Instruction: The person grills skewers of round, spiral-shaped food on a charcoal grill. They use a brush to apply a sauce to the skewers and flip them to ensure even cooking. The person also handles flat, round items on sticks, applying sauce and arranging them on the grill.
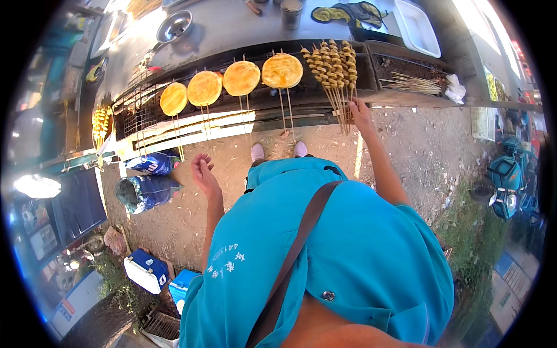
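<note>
A bunch of spiral-cut food skewers point(331, 65) lies over the right part of a long charcoal grill point(256, 102), bare sticks pointing towards me. My right hand point(361, 114) is at the rightmost sticks, with fingertips closed around a stick; the exact hold is partly hidden. Left of them are several round golden flatbreads, each on paired sticks: one flatbread point(282, 71) nearest the skewers, then another flatbread point(241, 78), a third flatbread point(205, 88) and a smaller-looking flatbread point(173, 99). My left hand point(203, 173) hangs empty in front of the grill, its fingers loosely bent.
Loose sticks point(411, 83) lie in a trough right of the grill. Behind it, a metal counter holds a steel bowl point(174, 27), gloves point(348, 14) and a white tray point(417, 30). Two bags point(150, 191) sit on the ground at left, with a cooler box point(145, 270) behind me.
</note>
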